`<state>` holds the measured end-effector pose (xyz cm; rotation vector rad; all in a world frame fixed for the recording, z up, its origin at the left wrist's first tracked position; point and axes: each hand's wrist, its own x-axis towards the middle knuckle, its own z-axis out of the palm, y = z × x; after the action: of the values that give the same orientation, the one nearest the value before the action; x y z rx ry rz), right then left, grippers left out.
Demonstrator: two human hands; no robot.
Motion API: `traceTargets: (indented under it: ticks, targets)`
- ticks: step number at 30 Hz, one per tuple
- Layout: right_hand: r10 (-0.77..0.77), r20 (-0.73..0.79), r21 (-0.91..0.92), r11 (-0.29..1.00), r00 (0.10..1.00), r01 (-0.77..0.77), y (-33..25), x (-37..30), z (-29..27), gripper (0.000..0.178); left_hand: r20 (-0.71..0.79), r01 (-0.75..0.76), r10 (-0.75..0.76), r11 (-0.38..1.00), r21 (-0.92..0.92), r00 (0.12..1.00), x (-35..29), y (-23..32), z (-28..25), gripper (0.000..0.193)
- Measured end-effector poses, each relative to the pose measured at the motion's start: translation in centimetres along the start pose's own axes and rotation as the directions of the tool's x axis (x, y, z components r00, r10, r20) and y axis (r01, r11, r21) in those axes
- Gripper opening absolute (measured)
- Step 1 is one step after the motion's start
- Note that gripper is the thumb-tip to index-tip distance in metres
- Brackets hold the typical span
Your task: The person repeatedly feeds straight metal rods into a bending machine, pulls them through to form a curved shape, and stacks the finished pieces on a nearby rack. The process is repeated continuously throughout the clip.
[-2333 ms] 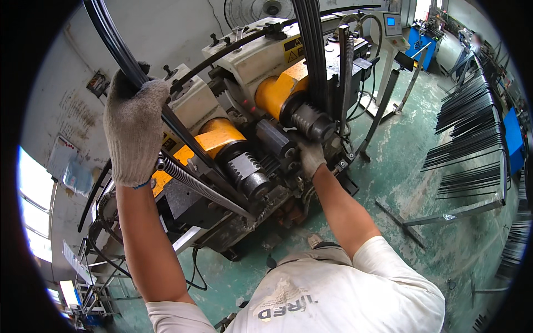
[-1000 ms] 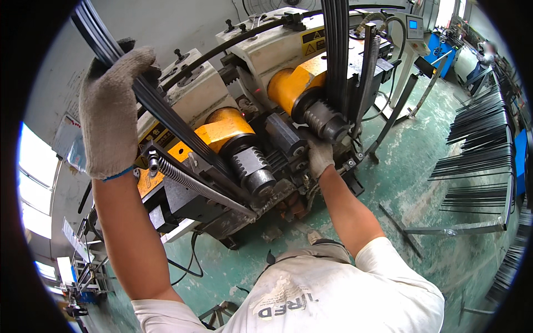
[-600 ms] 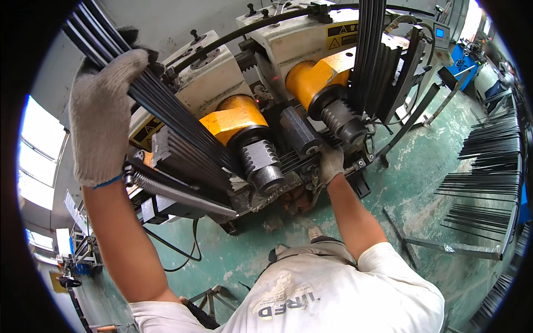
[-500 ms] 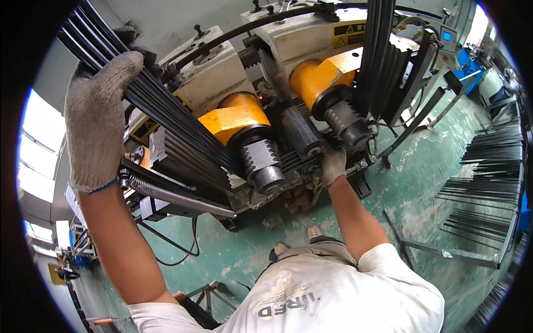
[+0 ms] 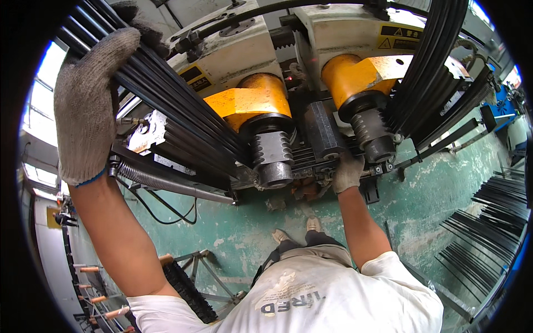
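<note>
My left hand (image 5: 86, 111), in a grey knit glove, is wrapped round the upper end of a bundle of black rods (image 5: 172, 94). The bundle slants down to the grooved left roller (image 5: 272, 150) of a bending machine. My right hand (image 5: 348, 173), gloved too, reaches low under the dark angular block (image 5: 322, 130) between the two rollers; its fingers are mostly hidden there. Thin black rods (image 5: 302, 158) run across behind the rollers, close to that hand. On the right side, another upright bundle of rods (image 5: 433, 61) rises past the grooved right roller (image 5: 372, 130).
Yellow bending arms (image 5: 250, 102) sit above the rollers on the pale machine body (image 5: 233, 47). A coil spring (image 5: 161, 186) juts out below my left wrist. Many black rods (image 5: 477, 233) lie on a rack at right. A metal frame (image 5: 205, 272) stands on the green floor at lower left.
The whole view has shifted, so the machine appears farther right. My left hand keeps its hold on the bundle, and my right hand stays low by the block.
</note>
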<state>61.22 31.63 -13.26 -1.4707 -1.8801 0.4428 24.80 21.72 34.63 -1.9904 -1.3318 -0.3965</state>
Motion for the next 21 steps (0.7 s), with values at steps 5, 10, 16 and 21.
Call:
traceTargets:
  ticks: [5,10,16,21]
  targets:
    - [0.393,0.077,0.924,0.317,0.916,-0.213,-3.4,1.0,-1.2,0.027,-0.023,-0.051,0.052,0.999,0.009,0.998,0.1,0.3,0.4,0.028]
    - [0.236,0.006,0.59,0.784,0.972,-0.194,2.0,0.7,1.9,0.04,-0.018,-0.11,0.109,0.992,-0.068,0.994,1.6,0.8,0.6,0.028]
    - [0.05,-0.059,-0.099,0.994,0.997,-0.056,5.6,0.6,4.7,0.052,-0.024,-0.143,0.141,0.967,-0.212,0.99,2.7,0.7,0.5,0.028]
    - [0.091,0.058,0.088,0.992,0.994,-0.095,2.4,1.1,3.1,0.044,-0.056,-0.187,0.224,0.905,0.383,0.973,-2.9,3.2,-4.1,0.03]
